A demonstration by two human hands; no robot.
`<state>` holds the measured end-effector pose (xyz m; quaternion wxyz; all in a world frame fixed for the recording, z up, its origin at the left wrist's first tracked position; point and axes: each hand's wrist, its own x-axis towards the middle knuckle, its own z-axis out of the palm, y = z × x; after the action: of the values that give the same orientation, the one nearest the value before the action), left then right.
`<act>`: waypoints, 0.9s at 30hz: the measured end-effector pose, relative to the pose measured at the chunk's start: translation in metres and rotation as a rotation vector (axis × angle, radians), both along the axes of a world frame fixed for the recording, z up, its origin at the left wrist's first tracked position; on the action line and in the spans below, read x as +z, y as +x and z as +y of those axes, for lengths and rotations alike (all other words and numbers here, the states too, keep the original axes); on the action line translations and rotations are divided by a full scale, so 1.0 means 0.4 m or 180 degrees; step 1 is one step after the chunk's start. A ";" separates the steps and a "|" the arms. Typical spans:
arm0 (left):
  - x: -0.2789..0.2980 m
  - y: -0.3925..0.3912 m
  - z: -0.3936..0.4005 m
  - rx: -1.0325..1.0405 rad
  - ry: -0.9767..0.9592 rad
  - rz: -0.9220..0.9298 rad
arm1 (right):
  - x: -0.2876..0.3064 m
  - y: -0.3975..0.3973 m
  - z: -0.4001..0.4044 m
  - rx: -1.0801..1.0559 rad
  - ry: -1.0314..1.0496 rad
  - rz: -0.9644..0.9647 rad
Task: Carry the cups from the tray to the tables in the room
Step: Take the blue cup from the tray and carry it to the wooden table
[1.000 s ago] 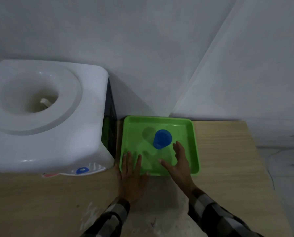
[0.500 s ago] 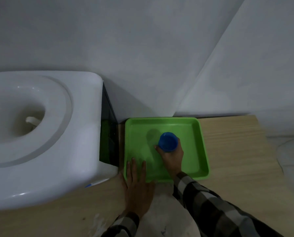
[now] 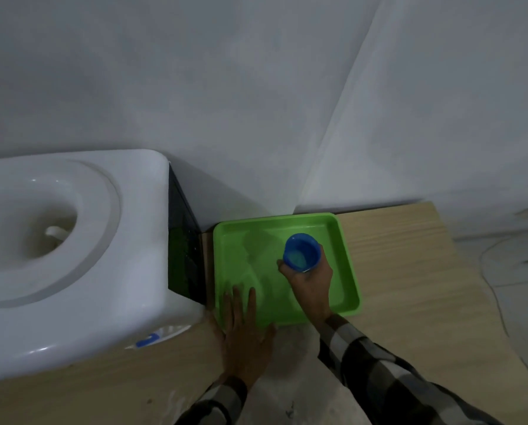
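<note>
A blue cup [image 3: 301,251] is over the middle of the green tray [image 3: 345,256], tilted so its open mouth faces me. My right hand [image 3: 311,279] is wrapped around the cup from below. My left hand [image 3: 243,331] lies flat with fingers spread on the tray's near left rim and the table in front of it. No other cup shows on the tray.
The tray lies on a light wooden table [image 3: 409,289] in a corner of grey walls. A white water dispenser [image 3: 63,259] with a blue tap [image 3: 147,339] stands close to the tray's left side. The table's right edge drops to a floor with a cable [image 3: 498,305].
My right hand reached forward, closed around the blue cup and has raised and tilted it toward me. My left hand stayed pressed on the tray's near rim.
</note>
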<state>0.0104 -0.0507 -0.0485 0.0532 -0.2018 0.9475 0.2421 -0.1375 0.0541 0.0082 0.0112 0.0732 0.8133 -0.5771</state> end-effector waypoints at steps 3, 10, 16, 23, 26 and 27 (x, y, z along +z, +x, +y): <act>0.047 -0.023 0.010 -0.0034 -0.0021 0.0172 | 0.064 0.023 0.036 0.0024 -0.0048 0.0157; 0.233 -0.060 0.070 -0.0373 0.0129 0.0552 | 0.239 0.105 0.182 -0.0156 -0.0066 0.0514; 0.399 -0.032 0.194 -0.0794 0.0076 0.0756 | 0.388 0.198 0.368 -0.0226 0.0046 0.0658; 0.542 0.037 0.369 -0.1120 0.0054 0.0839 | 0.511 0.331 0.627 -0.0195 0.0193 0.0847; 0.580 0.065 0.454 -0.1221 0.0137 0.0924 | 0.549 0.398 0.746 -0.0290 0.0238 0.0943; 0.591 0.074 0.487 -0.1268 0.0163 0.0957 | 0.561 0.423 0.787 -0.0326 0.0267 0.0966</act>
<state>0.0398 0.1439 0.1879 -0.0366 0.0287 0.9595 0.2780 0.0315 0.3689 0.2324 -0.1443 0.0270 0.8242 -0.5470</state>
